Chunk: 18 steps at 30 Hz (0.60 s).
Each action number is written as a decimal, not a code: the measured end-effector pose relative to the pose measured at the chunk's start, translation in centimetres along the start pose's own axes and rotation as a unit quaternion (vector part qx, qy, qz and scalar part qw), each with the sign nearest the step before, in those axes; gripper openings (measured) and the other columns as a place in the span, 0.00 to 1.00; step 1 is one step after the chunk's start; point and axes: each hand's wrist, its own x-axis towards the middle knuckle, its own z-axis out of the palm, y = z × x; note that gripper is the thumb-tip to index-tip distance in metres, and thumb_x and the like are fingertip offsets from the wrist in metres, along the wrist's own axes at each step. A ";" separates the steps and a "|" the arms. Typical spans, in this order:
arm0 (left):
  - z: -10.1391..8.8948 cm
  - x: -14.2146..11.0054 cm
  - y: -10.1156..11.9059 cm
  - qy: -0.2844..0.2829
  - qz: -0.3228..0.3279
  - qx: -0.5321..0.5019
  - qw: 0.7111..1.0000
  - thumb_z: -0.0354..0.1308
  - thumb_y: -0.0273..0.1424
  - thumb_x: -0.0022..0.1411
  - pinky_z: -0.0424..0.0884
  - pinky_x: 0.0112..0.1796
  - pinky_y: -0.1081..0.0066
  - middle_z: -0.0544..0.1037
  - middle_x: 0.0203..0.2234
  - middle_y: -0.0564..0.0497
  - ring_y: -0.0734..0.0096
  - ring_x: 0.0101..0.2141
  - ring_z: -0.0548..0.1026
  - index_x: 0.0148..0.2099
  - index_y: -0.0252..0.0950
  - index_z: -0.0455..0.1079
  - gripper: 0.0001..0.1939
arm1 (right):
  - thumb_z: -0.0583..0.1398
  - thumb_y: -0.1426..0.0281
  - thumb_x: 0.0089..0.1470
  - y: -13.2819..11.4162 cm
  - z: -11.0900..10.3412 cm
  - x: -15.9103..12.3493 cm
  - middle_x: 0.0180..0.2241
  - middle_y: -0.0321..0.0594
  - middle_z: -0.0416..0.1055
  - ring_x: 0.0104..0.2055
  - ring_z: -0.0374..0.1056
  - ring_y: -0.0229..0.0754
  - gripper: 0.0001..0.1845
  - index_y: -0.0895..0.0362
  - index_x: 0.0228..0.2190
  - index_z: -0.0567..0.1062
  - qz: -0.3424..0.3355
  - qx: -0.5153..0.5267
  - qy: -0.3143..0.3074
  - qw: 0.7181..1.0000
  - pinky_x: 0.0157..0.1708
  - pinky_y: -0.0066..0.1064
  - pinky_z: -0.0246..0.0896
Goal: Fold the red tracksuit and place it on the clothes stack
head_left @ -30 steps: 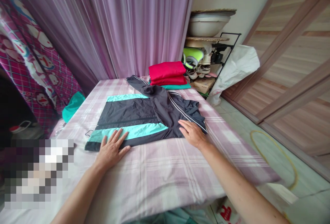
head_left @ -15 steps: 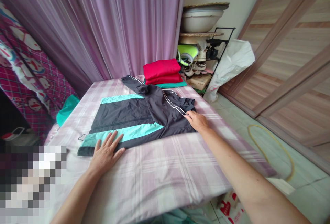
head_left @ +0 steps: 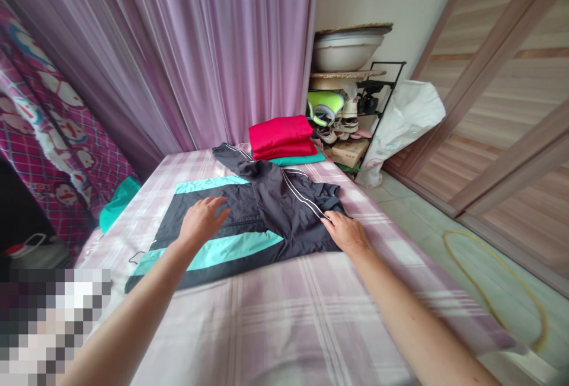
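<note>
A dark grey jacket (head_left: 278, 202) with turquoise panels and white-striped sleeves lies spread on a checked bedsheet (head_left: 284, 309). Over the jacket's body, my left hand (head_left: 203, 220) is raised with its fingers apart, holding nothing. My right hand (head_left: 347, 233) is closed on the striped sleeve at the jacket's right side, thumb and fingers at the white stripes. Behind the jacket sits a folded red garment (head_left: 282, 137) on top of a folded green one (head_left: 302, 159).
A purple curtain (head_left: 222, 48) hangs behind the bed. To the right stand a rack (head_left: 389, 92) with shoes and basins, a white bag (head_left: 402, 119) and a wooden wardrobe (head_left: 502, 77). A yellow hoop (head_left: 471, 273) lies on the floor.
My left hand has lifted off the jacket's lower turquoise panel and moved forward and right above its middle. My right hand stays at the sleeve. The view has tilted slightly upward.
</note>
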 end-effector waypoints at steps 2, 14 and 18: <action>0.2 3.9 0.9 0.010 -0.013 -0.038 0.999 0.52 0.44 0.63 0.64 0.55 0.56 0.75 0.55 0.43 0.50 0.56 0.70 0.60 0.42 0.68 0.26 | 0.52 0.63 0.65 0.2 0.4 -0.1 0.39 0.43 0.79 0.37 0.74 0.43 0.16 0.54 0.42 0.77 -0.007 0.005 0.017 1.000 0.30 0.30 0.56; 6.7 19.0 2.1 0.030 -0.297 -0.474 0.828 0.55 0.39 0.64 0.73 0.36 0.68 0.79 0.33 0.45 0.69 0.32 0.78 0.42 0.34 0.67 0.13 | 0.52 0.61 0.65 1.4 1.4 -0.3 0.35 0.40 0.80 0.32 0.75 0.40 0.17 0.52 0.38 0.79 -0.058 0.062 0.110 0.990 0.30 0.29 0.60; 5.4 21.3 -0.8 0.137 -0.295 -0.514 0.794 0.49 0.31 0.65 0.73 0.33 0.76 0.74 0.29 0.55 0.79 0.28 0.74 0.46 0.37 0.64 0.08 | 0.53 0.61 0.64 1.6 1.2 -0.3 0.36 0.40 0.80 0.33 0.75 0.41 0.16 0.52 0.41 0.79 -0.030 0.086 0.101 0.991 0.29 0.30 0.60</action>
